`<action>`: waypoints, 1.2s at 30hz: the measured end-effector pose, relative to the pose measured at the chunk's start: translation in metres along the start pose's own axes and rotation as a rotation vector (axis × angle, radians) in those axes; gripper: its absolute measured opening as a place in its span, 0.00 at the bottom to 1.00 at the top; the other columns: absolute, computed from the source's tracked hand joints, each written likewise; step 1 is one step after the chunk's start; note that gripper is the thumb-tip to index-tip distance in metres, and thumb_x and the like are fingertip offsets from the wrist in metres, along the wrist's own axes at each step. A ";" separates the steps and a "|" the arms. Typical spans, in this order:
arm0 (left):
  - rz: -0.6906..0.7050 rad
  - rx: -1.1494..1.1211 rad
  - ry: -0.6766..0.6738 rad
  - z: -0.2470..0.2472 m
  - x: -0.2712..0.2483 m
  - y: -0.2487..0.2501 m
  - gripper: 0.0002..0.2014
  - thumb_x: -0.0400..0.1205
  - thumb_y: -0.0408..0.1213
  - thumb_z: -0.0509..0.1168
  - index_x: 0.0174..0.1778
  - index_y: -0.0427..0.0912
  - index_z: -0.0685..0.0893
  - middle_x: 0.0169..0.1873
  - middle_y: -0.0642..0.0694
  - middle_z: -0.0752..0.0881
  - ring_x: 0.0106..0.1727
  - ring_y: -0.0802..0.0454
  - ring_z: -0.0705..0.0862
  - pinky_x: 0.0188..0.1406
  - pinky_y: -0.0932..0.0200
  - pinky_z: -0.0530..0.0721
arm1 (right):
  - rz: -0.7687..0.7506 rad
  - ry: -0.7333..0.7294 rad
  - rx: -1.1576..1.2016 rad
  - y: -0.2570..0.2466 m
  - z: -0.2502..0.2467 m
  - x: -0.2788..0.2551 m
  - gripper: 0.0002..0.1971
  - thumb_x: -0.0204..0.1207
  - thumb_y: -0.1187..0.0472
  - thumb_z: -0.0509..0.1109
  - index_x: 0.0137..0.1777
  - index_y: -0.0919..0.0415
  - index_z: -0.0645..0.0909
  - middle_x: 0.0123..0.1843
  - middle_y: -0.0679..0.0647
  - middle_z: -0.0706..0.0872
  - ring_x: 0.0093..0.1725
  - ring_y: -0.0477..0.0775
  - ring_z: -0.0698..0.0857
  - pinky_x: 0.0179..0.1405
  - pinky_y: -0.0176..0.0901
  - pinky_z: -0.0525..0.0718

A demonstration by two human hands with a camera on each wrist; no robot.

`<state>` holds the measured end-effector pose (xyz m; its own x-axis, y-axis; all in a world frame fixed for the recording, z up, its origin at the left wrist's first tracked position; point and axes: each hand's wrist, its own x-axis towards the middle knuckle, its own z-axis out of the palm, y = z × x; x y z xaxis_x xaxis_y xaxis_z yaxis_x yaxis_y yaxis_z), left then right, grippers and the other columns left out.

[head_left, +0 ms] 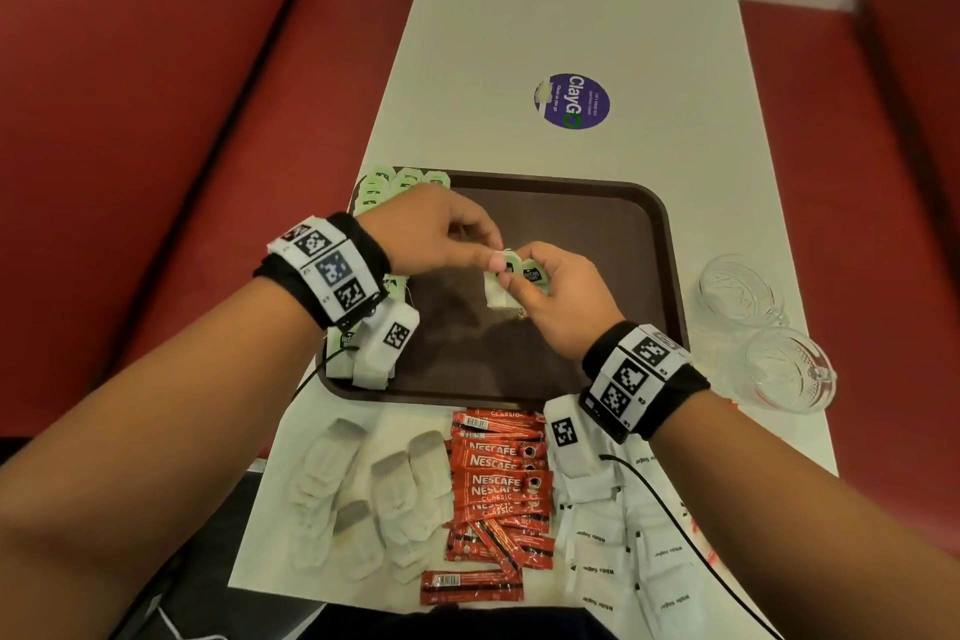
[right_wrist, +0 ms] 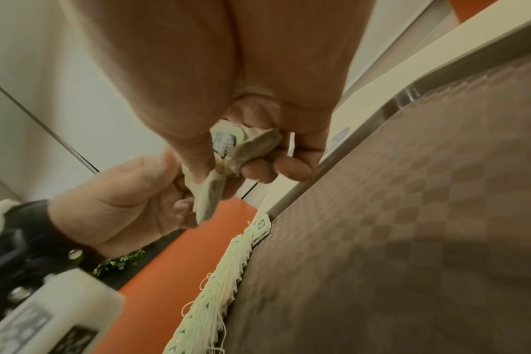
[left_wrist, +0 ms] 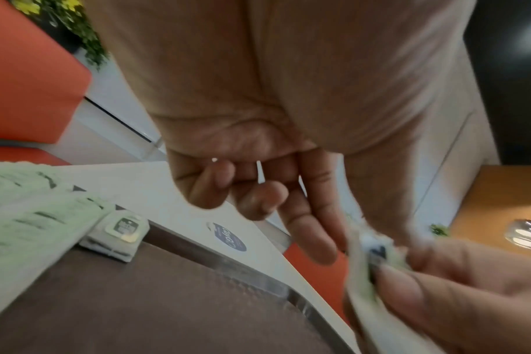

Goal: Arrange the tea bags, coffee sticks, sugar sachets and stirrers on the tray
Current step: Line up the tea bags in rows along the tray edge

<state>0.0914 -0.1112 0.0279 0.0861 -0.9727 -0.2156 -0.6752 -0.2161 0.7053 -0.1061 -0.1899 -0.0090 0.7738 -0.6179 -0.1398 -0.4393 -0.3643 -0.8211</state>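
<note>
one tray (head_left: pixel 660 244), two glass cups (head_left: pixel 740 290), two hands (head_left: pixel 558 299)

The head view looks steeply down on the brown rectangular plastic tray (head_left: pixel 597 203) from above. Both wrist views sit close, low over that tray, facing the hands, which all three share.

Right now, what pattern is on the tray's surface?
The brown tray has a fine checkerboard weave of lighter and darker squares, clearest in the right wrist view.
</note>
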 end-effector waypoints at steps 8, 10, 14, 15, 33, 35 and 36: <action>0.039 0.060 0.138 0.007 0.002 -0.005 0.01 0.81 0.42 0.73 0.46 0.51 0.89 0.36 0.61 0.86 0.39 0.65 0.82 0.43 0.67 0.76 | 0.010 0.039 0.001 0.000 0.001 0.006 0.08 0.78 0.54 0.76 0.53 0.48 0.81 0.43 0.44 0.86 0.41 0.42 0.84 0.38 0.36 0.79; -0.009 0.094 0.239 -0.001 0.006 -0.009 0.00 0.82 0.42 0.71 0.46 0.52 0.87 0.38 0.59 0.86 0.41 0.59 0.83 0.46 0.61 0.78 | 0.026 0.066 -0.004 0.001 -0.001 0.007 0.04 0.81 0.54 0.72 0.53 0.49 0.81 0.43 0.45 0.86 0.41 0.45 0.84 0.38 0.39 0.80; -0.215 0.240 0.413 -0.024 0.020 -0.031 0.05 0.85 0.42 0.67 0.54 0.50 0.87 0.44 0.53 0.87 0.46 0.53 0.83 0.47 0.59 0.77 | 0.075 0.032 -0.013 0.009 -0.008 0.004 0.05 0.85 0.61 0.64 0.55 0.52 0.80 0.45 0.49 0.87 0.43 0.50 0.85 0.38 0.41 0.81; -0.259 0.279 0.406 -0.029 0.024 -0.039 0.06 0.86 0.43 0.66 0.55 0.50 0.87 0.44 0.53 0.86 0.47 0.52 0.83 0.47 0.59 0.76 | 0.086 0.021 -0.011 0.010 -0.010 0.003 0.06 0.85 0.62 0.64 0.56 0.53 0.80 0.45 0.48 0.87 0.43 0.51 0.86 0.38 0.39 0.80; -0.464 0.482 0.146 -0.018 0.074 -0.076 0.11 0.77 0.42 0.75 0.54 0.51 0.84 0.55 0.49 0.86 0.56 0.46 0.84 0.50 0.54 0.80 | 0.107 -0.014 -0.002 0.015 -0.009 -0.005 0.08 0.81 0.67 0.64 0.51 0.52 0.77 0.45 0.49 0.83 0.41 0.48 0.81 0.35 0.36 0.75; -0.458 0.506 0.051 -0.014 0.073 -0.074 0.09 0.76 0.43 0.77 0.50 0.52 0.86 0.54 0.49 0.86 0.55 0.47 0.84 0.53 0.54 0.82 | 0.102 -0.018 -0.007 0.015 -0.008 -0.005 0.09 0.80 0.67 0.65 0.53 0.51 0.77 0.46 0.49 0.83 0.41 0.47 0.82 0.35 0.36 0.76; -0.460 0.508 0.031 -0.013 0.072 -0.074 0.08 0.76 0.43 0.77 0.48 0.53 0.86 0.54 0.49 0.87 0.55 0.47 0.85 0.54 0.53 0.83 | 0.094 -0.018 -0.009 0.015 -0.008 -0.006 0.10 0.80 0.67 0.66 0.54 0.50 0.77 0.46 0.48 0.84 0.42 0.47 0.82 0.37 0.37 0.78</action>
<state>0.1574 -0.1668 -0.0308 0.4626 -0.7950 -0.3924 -0.8239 -0.5489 0.1407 -0.1203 -0.1971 -0.0160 0.7372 -0.6367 -0.2261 -0.5144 -0.3120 -0.7988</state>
